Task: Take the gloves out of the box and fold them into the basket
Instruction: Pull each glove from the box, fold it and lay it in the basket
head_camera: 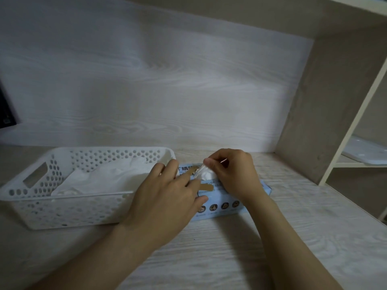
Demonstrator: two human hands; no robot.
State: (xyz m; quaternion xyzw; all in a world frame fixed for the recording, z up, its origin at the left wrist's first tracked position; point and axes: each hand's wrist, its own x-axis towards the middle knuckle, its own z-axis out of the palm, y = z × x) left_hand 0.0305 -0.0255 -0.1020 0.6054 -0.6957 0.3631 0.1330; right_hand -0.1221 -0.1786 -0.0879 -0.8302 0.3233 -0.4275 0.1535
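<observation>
White glove (204, 173): right hand (232, 174) pinching it at blue glove box (222, 208) slot; left hand (165, 197) pressing box, fingers straight. Extracting; next likely needing clean pull, fold, basket (62, 210) left of hands.

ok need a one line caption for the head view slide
Right hand pinches a glove at the blue box while the left hand presses on it, beside a white basket holding white gloves.
</observation>
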